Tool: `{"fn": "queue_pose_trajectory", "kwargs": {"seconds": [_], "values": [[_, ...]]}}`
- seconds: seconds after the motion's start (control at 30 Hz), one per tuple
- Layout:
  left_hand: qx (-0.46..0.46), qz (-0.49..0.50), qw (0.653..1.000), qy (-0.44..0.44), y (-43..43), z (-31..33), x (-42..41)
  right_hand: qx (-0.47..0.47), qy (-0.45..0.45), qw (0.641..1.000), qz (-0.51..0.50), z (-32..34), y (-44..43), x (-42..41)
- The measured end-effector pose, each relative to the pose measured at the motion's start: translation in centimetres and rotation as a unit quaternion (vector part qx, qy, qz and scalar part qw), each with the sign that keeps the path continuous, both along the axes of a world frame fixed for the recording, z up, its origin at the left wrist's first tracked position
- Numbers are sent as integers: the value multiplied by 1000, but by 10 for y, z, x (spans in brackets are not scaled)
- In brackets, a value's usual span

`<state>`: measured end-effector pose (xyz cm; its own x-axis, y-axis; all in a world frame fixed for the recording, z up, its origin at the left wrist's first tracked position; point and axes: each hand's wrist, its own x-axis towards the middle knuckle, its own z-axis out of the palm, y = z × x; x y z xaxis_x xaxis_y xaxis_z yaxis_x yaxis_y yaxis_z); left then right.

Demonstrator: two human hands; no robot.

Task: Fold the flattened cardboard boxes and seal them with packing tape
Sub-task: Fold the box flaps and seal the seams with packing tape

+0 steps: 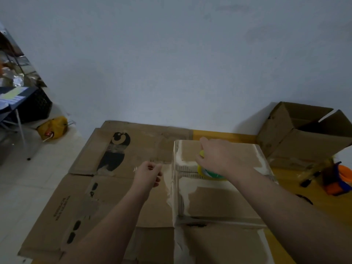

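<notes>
A folded cardboard box (224,199) with torn white patches stands in the middle, its top flaps closed. My right hand (219,159) grips a roll of packing tape (204,171) with a yellow-green core on top of the box. My left hand (150,174) hovers just left of the box's upper edge, fingers curled and pinching what looks like the clear tape's free end. Flattened cardboard (106,168) with a black printed figure lies on the floor to the left and under the box.
An open, unsealed cardboard box (304,134) stands at the back right by the wall. An orange container (341,178) and dark tools lie on the yellow mat (285,180) at right. A yellow bag (52,128) and a black crate (32,105) sit at left.
</notes>
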<state>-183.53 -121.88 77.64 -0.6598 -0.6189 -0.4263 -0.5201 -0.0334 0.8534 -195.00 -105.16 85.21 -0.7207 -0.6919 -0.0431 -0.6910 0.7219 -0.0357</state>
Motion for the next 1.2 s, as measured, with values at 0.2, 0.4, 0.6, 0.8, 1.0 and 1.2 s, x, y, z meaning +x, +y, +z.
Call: {"fn": "queue_pose_trajectory", "kwargs": {"seconds": [0.2,0.4,0.6,0.8,1.0,1.2], "values": [[22,9,1000,12,3,-8,2,12,3,1000,14,-1,-5,-2],[-36,0,999,23,12,-15,2,4,-16,1000,4,6,0,-9],[-2,-44,998,-43,16,-30,-8,6,-25,1000,4,4,2,-5],[56,-30,991,-116,8,-35,-6,3,0,1000,-2,2,2,-3],[19,-159,986,48,39,-15,-10,-23,33,999,-7,-5,5,-2],[-41,-241,968,60,61,-15,-2,-158,-58,983,69,-16,45,0]]}}
